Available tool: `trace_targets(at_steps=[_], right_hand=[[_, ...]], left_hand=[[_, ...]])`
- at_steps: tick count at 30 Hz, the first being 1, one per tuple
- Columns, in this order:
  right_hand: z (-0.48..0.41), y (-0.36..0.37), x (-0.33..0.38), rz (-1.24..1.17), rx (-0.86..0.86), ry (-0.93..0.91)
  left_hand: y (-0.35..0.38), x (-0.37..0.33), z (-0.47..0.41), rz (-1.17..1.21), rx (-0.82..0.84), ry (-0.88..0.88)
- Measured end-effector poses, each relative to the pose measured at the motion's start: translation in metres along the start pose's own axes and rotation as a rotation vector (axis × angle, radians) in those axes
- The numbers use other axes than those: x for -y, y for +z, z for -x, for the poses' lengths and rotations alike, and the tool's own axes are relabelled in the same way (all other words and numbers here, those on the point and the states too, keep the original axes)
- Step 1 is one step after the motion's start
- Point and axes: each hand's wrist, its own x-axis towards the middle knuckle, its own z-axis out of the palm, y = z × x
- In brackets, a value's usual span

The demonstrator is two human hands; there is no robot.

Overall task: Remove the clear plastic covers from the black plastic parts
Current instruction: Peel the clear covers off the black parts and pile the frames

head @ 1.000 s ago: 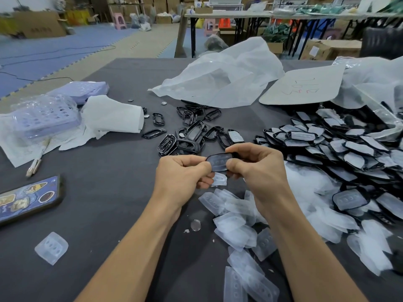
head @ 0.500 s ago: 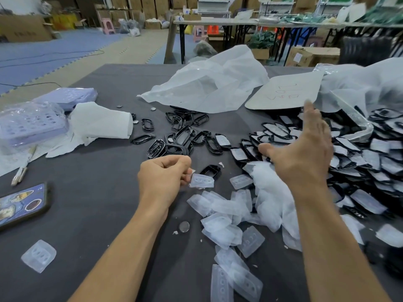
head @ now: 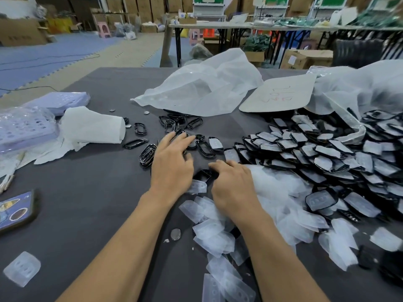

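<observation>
Since the frame half a second back, the left hand (head: 172,164) has let go of its clear cover (head: 198,186), which now lies just beside it. The hand reaches forward, fingers straight and spread, onto the stripped frames (head: 148,155). The right hand (head: 234,186) has come back from the covered parts (head: 327,153), piled at the right, to a bare black frame (head: 202,175) at mid-table (head: 87,203). Its fingers are curled, but whether they grip cannot be told.

Judgement: the parts are light and stiff; the covers are thin, flexible and probably slippery. Hold a part by its long edges and peel from a corner.

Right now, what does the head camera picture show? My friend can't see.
Two hands work on a table: the left hand lies open on bare black frames, the right hand touches one black part. Loose clear covers lie nearer; covered parts heap at right.
</observation>
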Motion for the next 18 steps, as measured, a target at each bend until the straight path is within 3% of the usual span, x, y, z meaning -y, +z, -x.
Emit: trace_targets(at_steps=[3,5,10,13,15,18], right_hand=[[-0.001,0.001,-0.002,0.005,0.002,-0.020],[0.000,0.001,-0.003,-0.033,-0.016,-0.014],[0.002,-0.005,0.001,-0.257,-0.171,0.088],[0.007,-0.014,0.004,-0.081,-0.404,0.179],[0.011,-0.025,-0.001,0.096,-0.355,0.295],[0.014,-0.038,-0.009,0.180,-0.151,0.419]], left_hand=[[0.020,-0.008,-0.026,-0.251,0.245,0.155],[0.030,-0.008,-0.034,-0.351,0.313,0.127],[0.024,-0.007,-0.022,-0.302,-0.072,0.131],[0.012,-0.019,-0.007,-0.191,-0.322,0.077],[0.007,-0.026,0.006,-0.132,-0.385,-0.016],[0.005,-0.026,0.025,0.118,-0.230,-0.070]])
